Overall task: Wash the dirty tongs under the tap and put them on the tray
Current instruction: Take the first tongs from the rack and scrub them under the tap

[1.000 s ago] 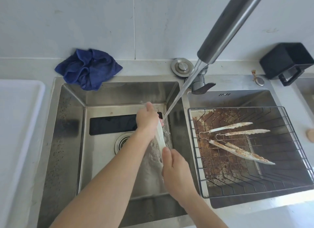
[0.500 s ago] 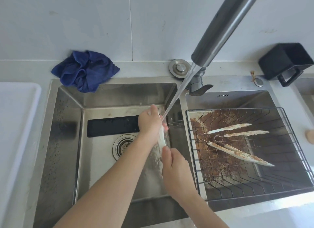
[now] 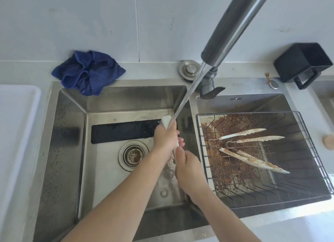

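Water (image 3: 182,104) runs from the tap (image 3: 233,27) onto the tongs (image 3: 166,121) I am washing, over the left sink (image 3: 72,133). My left hand (image 3: 165,139) is wrapped round the upper part of the tongs, fingers curled tight, and a white end sticks out above my fist, right where the stream lands. My right hand (image 3: 188,171) holds the lower end, I think; its fingers curl under, so I cannot tell how tightly.

To do this well, I should keep the tongs in the stream and slide my left hand up and down to rub off the brown dirt. I should turn them so both sides get wet.

Two more dirty tongs (image 3: 253,151) wait on the wire rack (image 3: 307,142) in the right sink. The white tray (image 3: 32,101) sits well apart, on my left.
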